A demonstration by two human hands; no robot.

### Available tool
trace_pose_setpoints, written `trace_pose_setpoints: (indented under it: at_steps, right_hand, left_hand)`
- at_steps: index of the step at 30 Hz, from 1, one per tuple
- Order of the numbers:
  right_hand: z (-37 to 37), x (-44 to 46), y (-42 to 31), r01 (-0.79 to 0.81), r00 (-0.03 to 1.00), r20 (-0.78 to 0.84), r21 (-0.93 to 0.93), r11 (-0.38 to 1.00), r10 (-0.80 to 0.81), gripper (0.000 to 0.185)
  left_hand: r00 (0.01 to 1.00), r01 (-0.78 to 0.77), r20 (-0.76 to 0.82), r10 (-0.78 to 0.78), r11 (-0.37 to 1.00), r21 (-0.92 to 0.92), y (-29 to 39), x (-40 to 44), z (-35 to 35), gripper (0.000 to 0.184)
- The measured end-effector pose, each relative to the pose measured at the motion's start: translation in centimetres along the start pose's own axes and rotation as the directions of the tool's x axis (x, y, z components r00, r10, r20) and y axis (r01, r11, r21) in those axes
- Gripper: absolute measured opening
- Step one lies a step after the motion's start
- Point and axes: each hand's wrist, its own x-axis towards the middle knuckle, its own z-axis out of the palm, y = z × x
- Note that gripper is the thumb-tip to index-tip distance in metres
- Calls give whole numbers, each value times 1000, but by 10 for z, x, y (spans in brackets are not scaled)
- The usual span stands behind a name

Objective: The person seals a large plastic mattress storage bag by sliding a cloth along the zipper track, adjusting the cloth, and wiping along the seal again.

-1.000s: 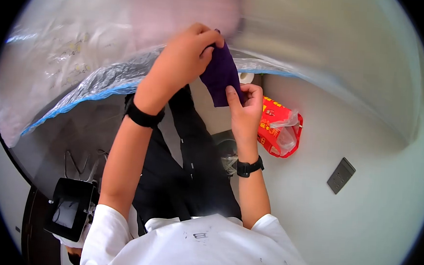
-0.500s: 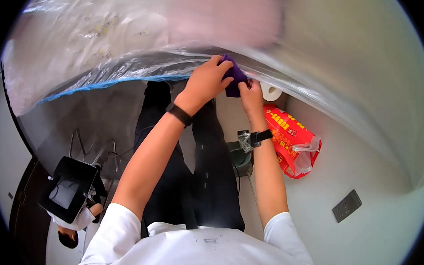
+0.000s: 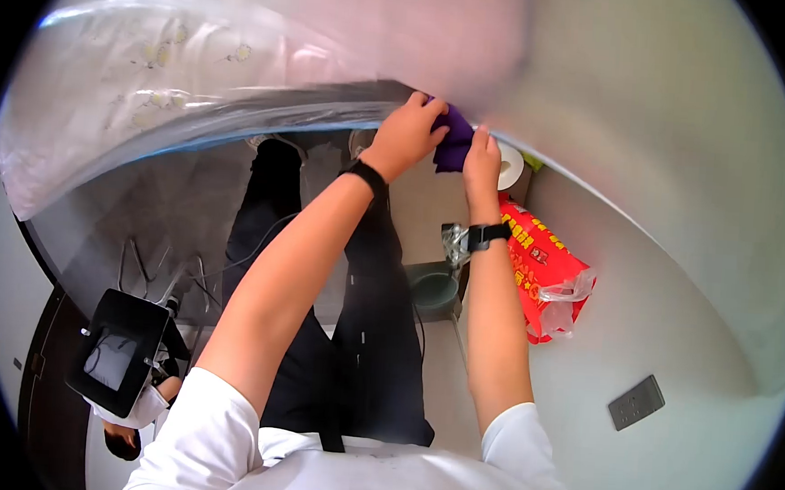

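A purple cloth [image 3: 454,143] hangs between my two hands at the edge of a large clear plastic cover [image 3: 265,116]. My left hand [image 3: 408,140] is closed on the cloth's upper left part, thumb and fingers bent around it. At the cloth's right side my right hand [image 3: 482,168] is closed in a pinch, its fingertips partly hidden near the plastic edge. Under the cover, pale flower-patterned bedding [image 3: 215,63] shows through. The top of the cloth disappears beneath the plastic.
A toilet roll [image 3: 510,167] and a red bag [image 3: 544,268] stand right of my right arm. Below lies a green bin [image 3: 435,288]. A wall socket [image 3: 636,403] is at right. At lower left is a black-framed screen on a stand [image 3: 121,354], with a person beside it.
Both hands and the purple cloth have shifted slightly to the right. The plastic cover's near edge has shifted and spread, and my legs have moved left in view.
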Motion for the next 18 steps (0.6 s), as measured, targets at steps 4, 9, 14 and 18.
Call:
trace_pose_setpoints:
  at_steps: [4,9,14,18]
  right_hand:
    - [-4,29,9,64,998,-10,-84,994,-65,52]
    - [-13,40,7,138,982,137,-65,988,-128,49]
    - [-27,22,12,63,986,161,-115,991,-44,42]
    - [-30,-4,18,0,969,246,73,997,-18,38]
  left_hand:
    - [992,109,-54,-114,989,-102,-5,22,27,28]
    - [983,85,-148,-108,985,-153,-9,32,31,29]
    - [991,133,54,-123,953,-273,-24,10,29,30]
    - [965,259,153,-212,849,-461,-24,-19,23,31]
